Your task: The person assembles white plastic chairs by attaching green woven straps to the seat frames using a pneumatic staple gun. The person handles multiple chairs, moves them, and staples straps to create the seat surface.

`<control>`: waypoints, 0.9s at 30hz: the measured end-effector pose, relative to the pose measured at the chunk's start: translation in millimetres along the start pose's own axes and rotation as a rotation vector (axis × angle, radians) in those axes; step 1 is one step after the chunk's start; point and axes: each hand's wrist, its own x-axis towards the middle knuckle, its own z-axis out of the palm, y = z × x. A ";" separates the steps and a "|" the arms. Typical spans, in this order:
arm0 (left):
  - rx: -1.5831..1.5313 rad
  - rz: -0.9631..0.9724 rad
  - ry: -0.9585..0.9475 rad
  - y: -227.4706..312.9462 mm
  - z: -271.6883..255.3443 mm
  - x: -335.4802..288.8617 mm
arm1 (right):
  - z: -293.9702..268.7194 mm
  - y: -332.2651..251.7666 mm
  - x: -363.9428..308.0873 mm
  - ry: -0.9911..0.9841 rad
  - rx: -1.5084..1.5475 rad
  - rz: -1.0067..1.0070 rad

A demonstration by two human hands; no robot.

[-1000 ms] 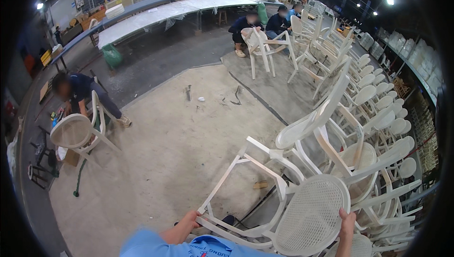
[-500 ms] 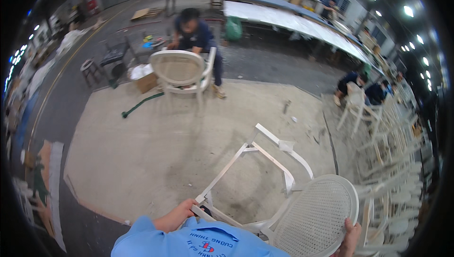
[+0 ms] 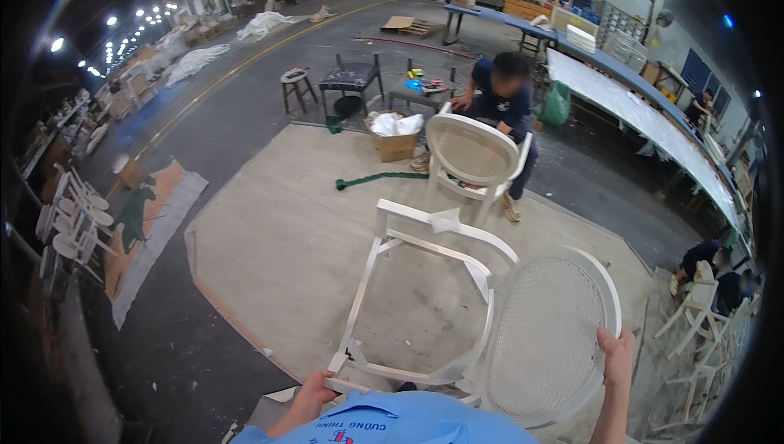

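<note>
A: Head view. Where's the chair, and what are the fingers doing?

B: Off-white wooden armchair with an oval woven back (image 3: 531,330), right at the wearer's front, spanning both hands. Looks tilted; can't tell if it touches the floor. Left hand (image 3: 314,397): fingers curled round the near end of a frame bar. Right hand (image 3: 617,354): thumb on the outer rim of the back, fingers around the edge, partly hidden.

A: Good hold?

B: I'd say so. Hands well apart, so twist is controllable. Load wants to go through solid wood: stay on the rim, off the weave. Move both ends together; a one-sided pull could strain the joints. Mind the far armrest (image 3: 408,212): second off-white oval-backed chair (image 3: 474,150) and a co-worker in dark clothes (image 3: 505,102) beyond it. Can't judge the gap.

A: Materials?

B: Frame looks like smooth matte paint or primer on wood. Straight seat rails, open middle, pale concrete-like floor (image 3: 278,240) showing through. Armrest sweeps in a long curve. Back is a rounded ring filled with fine cane-like mesh. Further off: brown cardboard box (image 3: 394,147) with crumpled white stuff, narrow green strip (image 3: 380,178) on the floor.
</note>
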 end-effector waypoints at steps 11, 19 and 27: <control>0.000 0.191 0.062 50.0 2.4 -9.4 | 187.4 -98.0 169.3 -0.451 0.052 -0.114; -0.178 0.407 -0.035 58.1 18.7 0.3 | 392.3 -183.5 248.4 -0.776 0.048 -0.249; -0.408 0.688 0.178 166.5 30.1 -3.8 | 615.6 -276.0 242.4 -0.967 -0.007 -0.371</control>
